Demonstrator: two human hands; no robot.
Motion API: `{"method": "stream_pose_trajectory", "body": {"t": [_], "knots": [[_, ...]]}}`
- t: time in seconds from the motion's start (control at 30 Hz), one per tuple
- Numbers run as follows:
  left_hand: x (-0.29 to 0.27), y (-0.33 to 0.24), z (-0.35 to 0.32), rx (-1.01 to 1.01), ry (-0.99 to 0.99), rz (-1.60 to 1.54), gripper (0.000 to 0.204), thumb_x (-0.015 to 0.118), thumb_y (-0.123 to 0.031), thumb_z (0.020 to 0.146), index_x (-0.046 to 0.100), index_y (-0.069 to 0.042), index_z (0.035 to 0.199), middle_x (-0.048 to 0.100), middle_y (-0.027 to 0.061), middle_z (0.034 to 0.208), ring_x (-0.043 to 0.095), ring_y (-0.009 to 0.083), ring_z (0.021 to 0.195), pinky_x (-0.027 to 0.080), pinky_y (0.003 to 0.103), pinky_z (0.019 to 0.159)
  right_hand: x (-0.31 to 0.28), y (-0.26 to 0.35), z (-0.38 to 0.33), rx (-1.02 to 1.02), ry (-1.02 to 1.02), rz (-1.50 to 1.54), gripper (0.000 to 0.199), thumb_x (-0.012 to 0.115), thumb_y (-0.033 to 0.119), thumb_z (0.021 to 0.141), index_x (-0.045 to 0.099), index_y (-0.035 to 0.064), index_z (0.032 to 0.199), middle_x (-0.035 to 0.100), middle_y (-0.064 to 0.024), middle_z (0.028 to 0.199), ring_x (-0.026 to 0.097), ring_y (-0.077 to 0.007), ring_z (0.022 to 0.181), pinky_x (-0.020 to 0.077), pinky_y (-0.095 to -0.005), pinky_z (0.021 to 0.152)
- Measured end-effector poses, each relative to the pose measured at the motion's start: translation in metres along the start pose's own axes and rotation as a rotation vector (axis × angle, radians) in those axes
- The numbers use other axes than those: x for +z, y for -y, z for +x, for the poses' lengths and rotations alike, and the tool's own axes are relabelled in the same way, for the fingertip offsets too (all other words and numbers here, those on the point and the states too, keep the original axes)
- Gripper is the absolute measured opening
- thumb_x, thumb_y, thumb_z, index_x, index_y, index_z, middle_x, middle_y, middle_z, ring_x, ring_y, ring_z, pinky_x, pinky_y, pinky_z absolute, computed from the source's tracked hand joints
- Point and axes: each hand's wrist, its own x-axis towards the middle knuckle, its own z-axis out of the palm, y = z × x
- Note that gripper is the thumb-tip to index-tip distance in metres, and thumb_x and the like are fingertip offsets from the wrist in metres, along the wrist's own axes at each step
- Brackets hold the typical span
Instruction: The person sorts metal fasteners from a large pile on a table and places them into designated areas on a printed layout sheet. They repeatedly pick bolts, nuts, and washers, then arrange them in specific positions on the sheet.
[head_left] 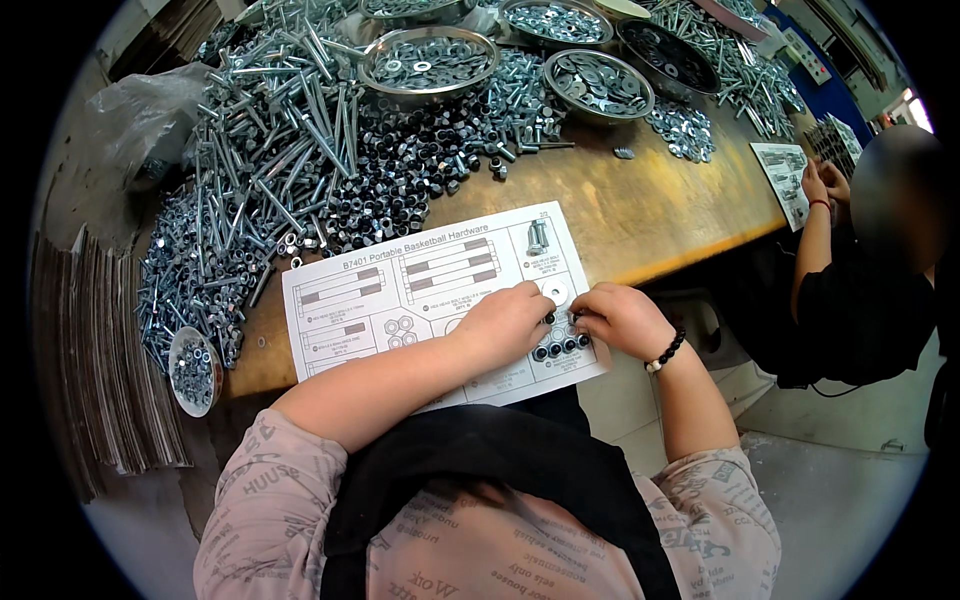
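Note:
A white printed sorting card [400, 285] lies at the front edge of a wooden table [660, 210]. My left hand [505, 322] rests on the card's lower right part, fingers curled beside a flat white washer [555, 292]. My right hand [622, 318], with a dark bead bracelet at the wrist, touches a row of small dark nuts [560, 347] on the card's right corner. Whether a fingertip pinches a nut is hidden. A short bolt [537, 238] and three nuts [400, 330] sit in other fields of the card.
Heaps of long bolts [260, 170] and nuts [400, 180] cover the table's back. Metal bowls of washers [428, 62] stand behind them, with a small dish of nuts [193, 370] at left. Stacked cards [90, 380] lie at far left. Another person [860, 290] works at right.

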Motion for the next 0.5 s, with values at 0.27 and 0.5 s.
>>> {"method": "stream_pose_trajectory", "body": {"t": [0.27,0.5], "knots": [[0.009,0.005,-0.002,0.042,-0.004,-0.143,0.029,0.047,-0.003,0.076,0.062,-0.006,0.101,0.057,0.0136,0.097,0.054,0.0307,0.093,0.043,0.036,0.083,0.008,-0.003,-0.001,-0.039,-0.008,0.024,0.011,0.056,0.01,0.077,0.062,0.0075,0.085,0.059,-0.0097,0.082,0.057,-0.0278,0.079,0.0462,-0.0357,0.068],[-0.024,0.021,-0.01,0.064,-0.216,-0.138,0.028,0.048,-0.004,0.077,0.06,-0.005,0.102,0.057,0.0127,0.095,0.054,0.0298,0.093,0.043,0.037,0.083,-0.014,0.025,0.034,-0.134,-0.166,0.026,0.008,0.058,0.01,0.078,0.062,0.0076,0.085,0.058,-0.0089,0.081,0.056,-0.0285,0.077,0.0458,-0.0352,0.066]]}}
